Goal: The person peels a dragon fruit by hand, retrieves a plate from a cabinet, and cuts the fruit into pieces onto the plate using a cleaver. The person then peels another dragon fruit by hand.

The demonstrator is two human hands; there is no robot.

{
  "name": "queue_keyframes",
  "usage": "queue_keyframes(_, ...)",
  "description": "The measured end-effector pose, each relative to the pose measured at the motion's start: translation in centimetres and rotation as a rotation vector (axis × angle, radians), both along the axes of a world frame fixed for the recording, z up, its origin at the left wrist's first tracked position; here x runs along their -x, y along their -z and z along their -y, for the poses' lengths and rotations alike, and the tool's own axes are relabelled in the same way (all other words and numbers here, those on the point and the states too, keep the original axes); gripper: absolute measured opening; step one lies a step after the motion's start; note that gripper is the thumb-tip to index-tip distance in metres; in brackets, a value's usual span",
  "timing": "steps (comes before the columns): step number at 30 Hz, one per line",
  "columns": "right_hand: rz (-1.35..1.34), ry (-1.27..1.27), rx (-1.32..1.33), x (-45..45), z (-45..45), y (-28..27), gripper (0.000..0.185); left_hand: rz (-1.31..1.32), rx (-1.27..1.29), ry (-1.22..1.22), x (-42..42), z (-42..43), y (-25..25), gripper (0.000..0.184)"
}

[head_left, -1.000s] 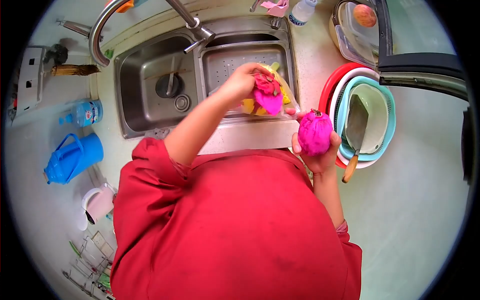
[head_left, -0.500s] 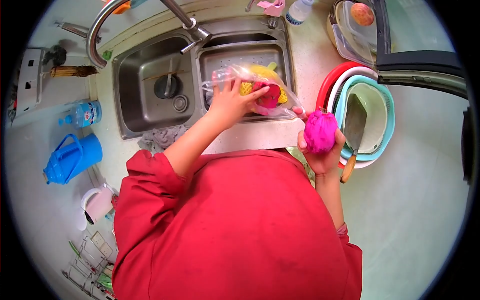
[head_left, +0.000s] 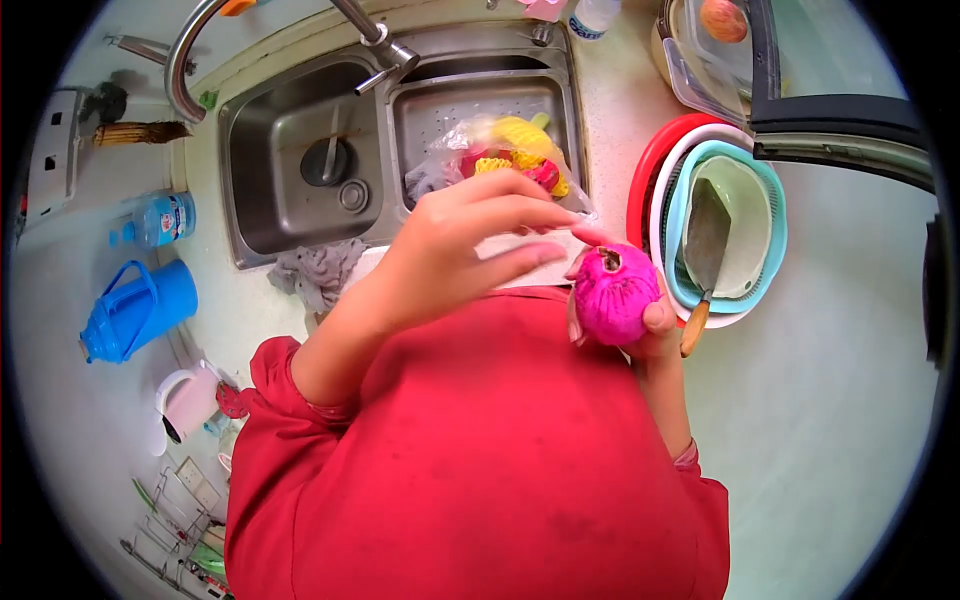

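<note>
Cradling a round magenta dragon fruit (head_left: pixel 620 308) in our right hand (head_left: pixel 655 338), we have its pale-rimmed end (head_left: pixel 608 260) facing roughly twelve o'clock; it lies at four o'clock from our left hand (head_left: pixel 468 238), near those spread, unladen fingers.

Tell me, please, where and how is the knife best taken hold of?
Probably by wrapping the fingers around the wooden handle, from the person's side: it sticks out past the rim of the turquoise basin there, while the broad blade lies over the pale bowl. The right hand is nearest, but holds the pink fruit.
</note>
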State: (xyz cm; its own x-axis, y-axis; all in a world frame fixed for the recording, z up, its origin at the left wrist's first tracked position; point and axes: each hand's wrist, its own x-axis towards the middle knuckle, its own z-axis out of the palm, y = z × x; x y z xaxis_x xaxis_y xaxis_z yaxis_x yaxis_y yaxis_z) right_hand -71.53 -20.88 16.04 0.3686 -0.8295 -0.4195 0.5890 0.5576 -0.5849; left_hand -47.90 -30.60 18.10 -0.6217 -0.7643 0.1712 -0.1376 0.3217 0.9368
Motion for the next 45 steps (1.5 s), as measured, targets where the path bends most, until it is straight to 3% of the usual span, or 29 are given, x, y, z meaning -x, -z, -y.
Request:
queue_keyframes(1,-0.01,0.01,0.016,-0.3,0.1,0.2,0.106,-0.045,0.114,0.04,0.1,0.0,-0.5,0.035)
queue_keyframes(7,-0.081,-0.066,0.087,-1.4,1.3,0.8,0.088,-0.131,0.176,0.089,0.2,0.8,-0.7,0.033)
queue_keyframes(16,-0.373,-0.171,0.203,-1.2,2.7,1.0,0.077,0.029,0.182,0.097,-1.2,1.0,-0.7,0.028)
queue_keyframes(31,-0.502,-0.317,0.245,-2.0,3.9,0.1,0.067,0.257,0.32,0.141,-1.3,0.5,-0.4,0.039)
queue_keyframes(37,-0.466,-0.342,0.218,-2.1,3.9,0.2,0.068,0.277,0.308,0.16,-1.2,0.8,-0.1,0.033)
queue_keyframes(45,-0.221,-0.262,0.104,-2.4,3.9,1.8,0.077,0.173,0.117,0.173,-2.4,2.8,-0.7,0.019)
